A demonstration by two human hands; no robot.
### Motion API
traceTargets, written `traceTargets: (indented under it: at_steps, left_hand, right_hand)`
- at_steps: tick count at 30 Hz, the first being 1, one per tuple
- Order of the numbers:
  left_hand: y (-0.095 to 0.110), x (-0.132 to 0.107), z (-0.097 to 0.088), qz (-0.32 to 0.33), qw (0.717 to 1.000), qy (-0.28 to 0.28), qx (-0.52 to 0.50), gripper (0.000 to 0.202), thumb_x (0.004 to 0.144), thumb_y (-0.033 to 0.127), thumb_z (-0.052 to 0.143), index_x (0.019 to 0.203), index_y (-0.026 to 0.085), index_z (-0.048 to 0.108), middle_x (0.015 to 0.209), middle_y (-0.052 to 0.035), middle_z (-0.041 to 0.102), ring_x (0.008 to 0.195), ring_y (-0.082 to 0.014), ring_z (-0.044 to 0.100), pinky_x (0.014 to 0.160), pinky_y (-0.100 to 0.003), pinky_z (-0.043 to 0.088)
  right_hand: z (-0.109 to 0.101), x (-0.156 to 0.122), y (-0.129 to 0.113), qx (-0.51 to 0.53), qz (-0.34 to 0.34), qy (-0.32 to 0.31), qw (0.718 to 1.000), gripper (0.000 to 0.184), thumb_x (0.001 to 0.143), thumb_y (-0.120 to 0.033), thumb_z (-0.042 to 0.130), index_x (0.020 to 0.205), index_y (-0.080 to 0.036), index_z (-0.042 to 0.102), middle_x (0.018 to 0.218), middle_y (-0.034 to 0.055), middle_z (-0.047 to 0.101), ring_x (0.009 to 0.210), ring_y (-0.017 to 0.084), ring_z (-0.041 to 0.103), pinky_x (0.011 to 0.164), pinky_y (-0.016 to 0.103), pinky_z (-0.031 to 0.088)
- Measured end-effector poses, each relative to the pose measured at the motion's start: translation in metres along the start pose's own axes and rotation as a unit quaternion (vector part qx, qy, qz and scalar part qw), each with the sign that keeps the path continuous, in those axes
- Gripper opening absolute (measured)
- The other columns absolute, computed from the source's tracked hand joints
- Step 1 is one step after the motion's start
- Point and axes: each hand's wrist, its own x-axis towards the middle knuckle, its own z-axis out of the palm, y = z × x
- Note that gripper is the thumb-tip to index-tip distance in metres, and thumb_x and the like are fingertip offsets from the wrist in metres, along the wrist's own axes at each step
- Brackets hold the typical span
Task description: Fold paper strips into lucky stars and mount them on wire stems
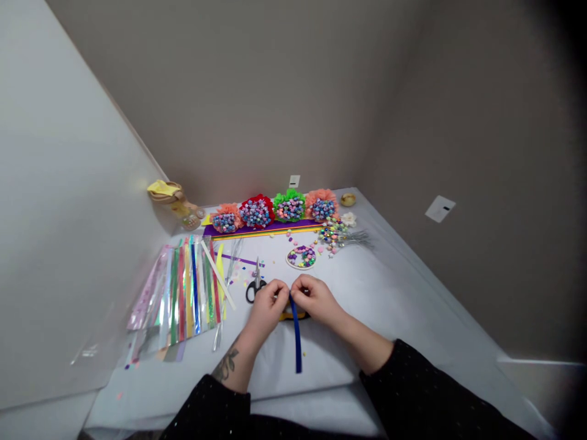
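Note:
My left hand (271, 300) and my right hand (316, 297) meet fingertip to fingertip above the middle of the table. Between them a blue paper strip (297, 342) is pinched at its upper end, and its long tail hangs down toward me. Under the hands lies a yellow and black object (288, 314), mostly covered, so its kind is unclear. Black-handled scissors (255, 285) rest just left of my left hand, blades pointing away. Beyond my right hand sits a small oval dish (301, 257) holding purple, pink and green folded paper stars.
Many shiny strips (183, 293) fan out at the left. Along the back, coloured tissue bundles (257, 211) of small stars stand on purple paper (229, 229). Silvery stems (355, 238) and loose beads lie back right. A basket-like container (167, 194) stands at the back left by the wall.

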Motion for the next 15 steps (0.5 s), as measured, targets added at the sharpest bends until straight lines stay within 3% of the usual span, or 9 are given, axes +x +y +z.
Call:
traceTargets:
  at_steps: [4,9,15]
  left_hand:
    - [0.001,-0.0008,0.0009,0.017,0.998,0.037,0.038,0.017,0.081,0.03,0.05,0.069,0.017,0.053,0.062,0.0023,0.049,0.058,-0.0121,0.044,0.054,-0.022,0.034]
    - [-0.0034,-0.0008,0.0024,0.031,0.997,0.053,0.042,0.019,0.084,0.03,0.048,0.071,0.017,0.055,0.064,0.0011,0.053,0.059,-0.0125,0.049,0.054,-0.022,0.038]
    - [0.0002,0.0,-0.0011,0.072,0.996,0.03,0.034,0.022,0.082,0.025,0.054,0.098,0.018,0.067,0.087,-0.0059,0.065,0.081,-0.0173,0.059,0.068,-0.026,0.047]
  right_hand:
    - [0.0014,0.001,0.0027,0.026,0.019,-0.036,0.999,0.015,0.075,-0.028,0.053,0.068,-0.016,0.057,0.057,-0.0033,0.051,0.051,0.009,0.044,0.05,0.02,0.039]
    - [0.0045,0.001,0.0063,0.035,0.034,-0.04,0.998,0.013,0.07,-0.028,0.057,0.066,-0.017,0.053,0.057,-0.004,0.049,0.052,0.009,0.042,0.049,0.019,0.036]
    - [0.0033,0.0006,0.006,0.055,0.043,-0.049,0.996,0.018,0.074,-0.032,0.052,0.063,-0.018,0.046,0.054,-0.0053,0.042,0.05,0.008,0.037,0.046,0.019,0.032]
